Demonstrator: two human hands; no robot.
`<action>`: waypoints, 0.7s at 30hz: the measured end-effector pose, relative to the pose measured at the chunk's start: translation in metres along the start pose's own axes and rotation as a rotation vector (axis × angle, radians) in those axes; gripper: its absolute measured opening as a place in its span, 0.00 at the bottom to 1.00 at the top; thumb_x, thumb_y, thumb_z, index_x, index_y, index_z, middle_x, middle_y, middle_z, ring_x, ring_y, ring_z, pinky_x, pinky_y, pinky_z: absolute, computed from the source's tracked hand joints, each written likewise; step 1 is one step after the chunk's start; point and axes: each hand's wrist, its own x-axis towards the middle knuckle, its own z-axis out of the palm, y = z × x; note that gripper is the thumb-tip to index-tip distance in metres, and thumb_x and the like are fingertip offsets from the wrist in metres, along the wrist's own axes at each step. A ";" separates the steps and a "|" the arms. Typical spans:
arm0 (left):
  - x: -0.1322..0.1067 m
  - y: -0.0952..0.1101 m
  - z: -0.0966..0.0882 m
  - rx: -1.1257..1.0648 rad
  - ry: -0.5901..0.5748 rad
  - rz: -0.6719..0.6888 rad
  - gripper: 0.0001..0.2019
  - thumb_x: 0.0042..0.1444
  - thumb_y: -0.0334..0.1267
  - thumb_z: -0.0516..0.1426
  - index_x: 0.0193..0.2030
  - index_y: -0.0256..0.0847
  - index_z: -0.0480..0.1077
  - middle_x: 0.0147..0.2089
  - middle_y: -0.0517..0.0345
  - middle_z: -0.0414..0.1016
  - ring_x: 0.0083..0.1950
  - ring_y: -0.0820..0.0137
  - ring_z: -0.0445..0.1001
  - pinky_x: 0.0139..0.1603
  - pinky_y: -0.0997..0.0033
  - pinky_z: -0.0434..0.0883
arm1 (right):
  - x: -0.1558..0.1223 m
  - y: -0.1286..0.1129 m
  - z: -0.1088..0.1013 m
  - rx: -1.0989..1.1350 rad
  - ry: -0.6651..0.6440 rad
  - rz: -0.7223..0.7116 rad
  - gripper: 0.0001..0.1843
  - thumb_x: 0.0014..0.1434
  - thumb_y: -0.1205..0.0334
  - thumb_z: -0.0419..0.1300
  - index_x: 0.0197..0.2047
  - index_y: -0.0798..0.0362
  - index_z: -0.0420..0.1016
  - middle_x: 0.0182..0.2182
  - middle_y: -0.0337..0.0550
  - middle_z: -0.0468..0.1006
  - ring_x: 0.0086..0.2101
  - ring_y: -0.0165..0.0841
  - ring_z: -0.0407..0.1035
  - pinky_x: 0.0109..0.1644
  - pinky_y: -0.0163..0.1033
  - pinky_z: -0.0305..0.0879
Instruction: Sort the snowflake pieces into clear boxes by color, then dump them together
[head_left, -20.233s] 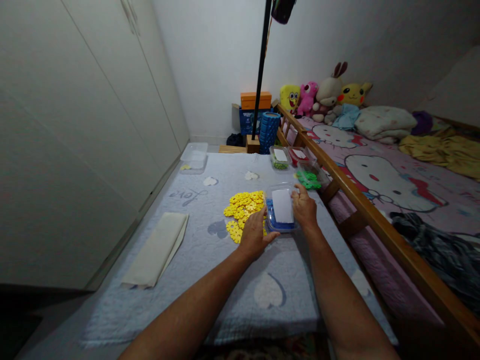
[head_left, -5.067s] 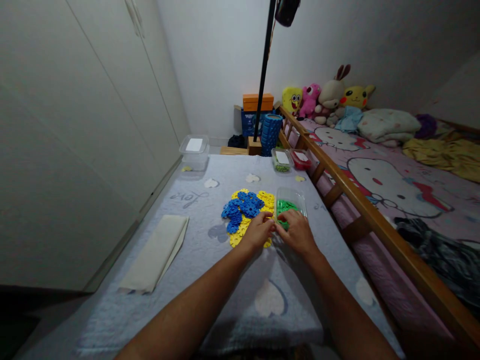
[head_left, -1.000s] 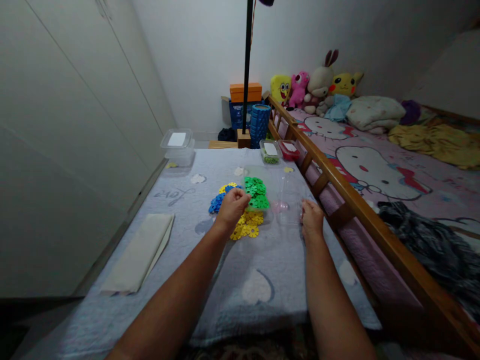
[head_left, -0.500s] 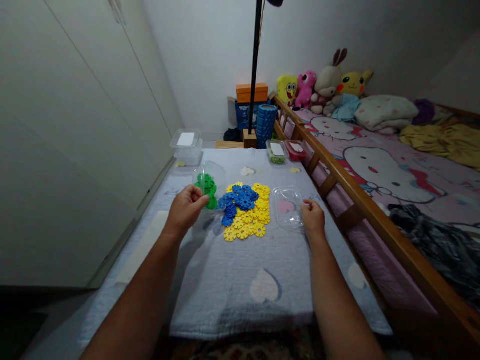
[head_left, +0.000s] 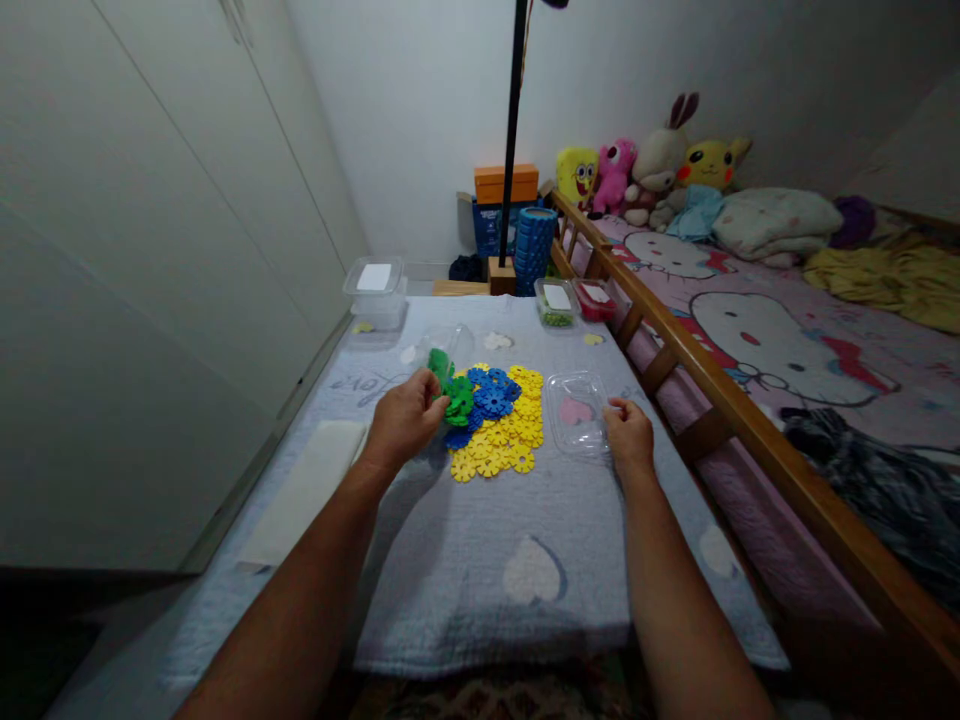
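My left hand [head_left: 405, 420] is closed round a clear plastic box [head_left: 444, 350], tipped over the pile. Green flower-shaped pieces [head_left: 452, 392] spill from it onto the blue pieces [head_left: 491, 392] and yellow pieces [head_left: 510, 440] heaped on the pale quilt [head_left: 480, 560]. My right hand [head_left: 628, 438] rests at the near right corner of a clear lid [head_left: 576, 412] lying flat on the quilt, fingers curled on its edge.
Two lidded boxes, one with green contents [head_left: 556, 302] and one red [head_left: 598, 299], stand at the far end. Stacked clear boxes [head_left: 375, 290] sit far left, a folded cloth [head_left: 304, 490] near left. A wooden bed rail [head_left: 720, 410] runs along the right; a black pole [head_left: 513, 130] rises behind.
My left hand has swung the box of green pieces back right, over the pile, and tipped it; green pieces now fall out. My right hand stays by the lid.
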 end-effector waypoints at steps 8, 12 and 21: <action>-0.016 0.022 0.024 0.379 -0.103 0.260 0.05 0.66 0.34 0.53 0.43 0.43 0.70 0.41 0.52 0.79 0.42 0.62 0.76 0.37 0.67 0.62 | 0.000 0.003 0.001 0.009 0.000 0.004 0.26 0.44 0.48 0.60 0.42 0.57 0.82 0.24 0.37 0.71 0.28 0.36 0.64 0.37 0.41 0.62; -0.022 0.017 0.040 0.446 -0.122 0.452 0.08 0.66 0.30 0.53 0.44 0.42 0.73 0.39 0.50 0.78 0.41 0.60 0.76 0.37 0.65 0.64 | 0.001 0.006 0.002 0.019 0.004 -0.002 0.26 0.45 0.48 0.61 0.42 0.57 0.82 0.25 0.38 0.72 0.28 0.36 0.65 0.37 0.42 0.63; -0.012 0.011 0.046 0.468 0.021 0.569 0.10 0.65 0.28 0.53 0.40 0.42 0.75 0.35 0.50 0.76 0.38 0.61 0.73 0.34 0.64 0.60 | 0.005 0.014 0.006 0.154 0.060 0.020 0.24 0.45 0.49 0.60 0.40 0.57 0.81 0.23 0.35 0.70 0.26 0.33 0.62 0.33 0.40 0.60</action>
